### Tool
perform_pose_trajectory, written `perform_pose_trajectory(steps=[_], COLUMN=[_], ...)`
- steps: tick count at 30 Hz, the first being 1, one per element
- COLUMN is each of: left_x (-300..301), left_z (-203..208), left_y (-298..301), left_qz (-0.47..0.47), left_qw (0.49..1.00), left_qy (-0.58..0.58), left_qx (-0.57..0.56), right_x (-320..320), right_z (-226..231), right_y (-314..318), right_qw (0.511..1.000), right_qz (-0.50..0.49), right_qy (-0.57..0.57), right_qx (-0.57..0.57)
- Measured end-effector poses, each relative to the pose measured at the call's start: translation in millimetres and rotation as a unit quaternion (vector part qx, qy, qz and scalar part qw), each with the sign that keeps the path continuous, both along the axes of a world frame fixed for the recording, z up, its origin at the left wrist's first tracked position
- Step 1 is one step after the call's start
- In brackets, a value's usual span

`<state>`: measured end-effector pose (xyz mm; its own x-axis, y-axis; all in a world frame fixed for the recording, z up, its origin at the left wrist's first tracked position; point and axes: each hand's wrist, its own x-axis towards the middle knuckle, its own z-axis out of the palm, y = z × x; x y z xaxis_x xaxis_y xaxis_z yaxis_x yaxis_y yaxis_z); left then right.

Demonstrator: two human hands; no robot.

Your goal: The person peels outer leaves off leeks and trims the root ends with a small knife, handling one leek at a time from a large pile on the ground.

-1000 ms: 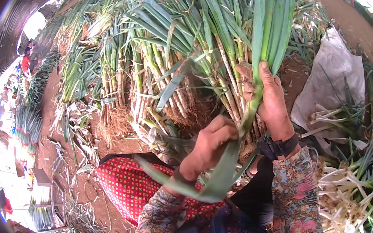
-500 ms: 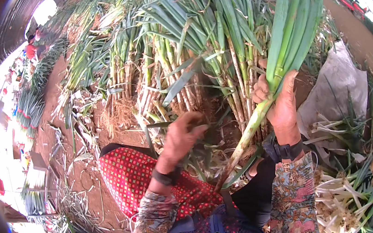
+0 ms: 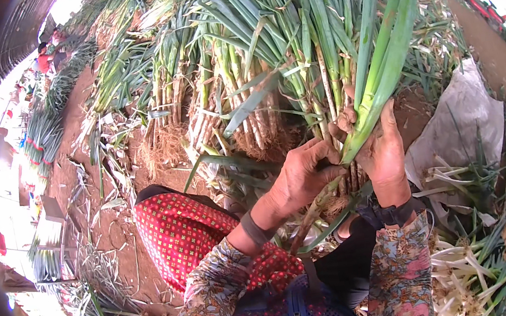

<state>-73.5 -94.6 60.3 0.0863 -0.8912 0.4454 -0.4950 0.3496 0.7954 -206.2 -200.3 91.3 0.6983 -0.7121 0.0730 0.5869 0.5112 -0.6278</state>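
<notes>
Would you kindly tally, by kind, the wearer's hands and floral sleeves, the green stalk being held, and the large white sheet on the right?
Left hand and right hand: 2
Floral sleeves: 2
Held green stalk: 1
Large white sheet: 1
Total: 6

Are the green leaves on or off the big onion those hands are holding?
On: long green leaves rise from the stalk held in the right hand.

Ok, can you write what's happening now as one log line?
left hand: closed on leek stem | right hand: holding leek higher up | beyond: leek bunches | right: white sheet
</notes>
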Motion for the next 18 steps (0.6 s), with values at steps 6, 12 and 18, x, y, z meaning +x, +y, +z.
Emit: perform_pose_trajectory(steps=[6,12,18], left_x=[-4,16,131], left_z=[-14,-40,-94], left_y=[29,49,73], left_qz=[-0.022,0.142,0.427], left_qw=[0.991,0.932,0.875], left_qy=[-0.083,0.334,0.223], left_qx=[-0.099,-0.027,0.049], right_x=[5,3,-11], right_z=[-11,-7,-9], right_y=[-5,-22,-28], right_qw=[0.986,0.973,0.992], right_qz=[-0.139,-0.207,-0.128], right_qy=[0.085,0.092,-0.004], right_qx=[-0.046,-0.037,0.018])
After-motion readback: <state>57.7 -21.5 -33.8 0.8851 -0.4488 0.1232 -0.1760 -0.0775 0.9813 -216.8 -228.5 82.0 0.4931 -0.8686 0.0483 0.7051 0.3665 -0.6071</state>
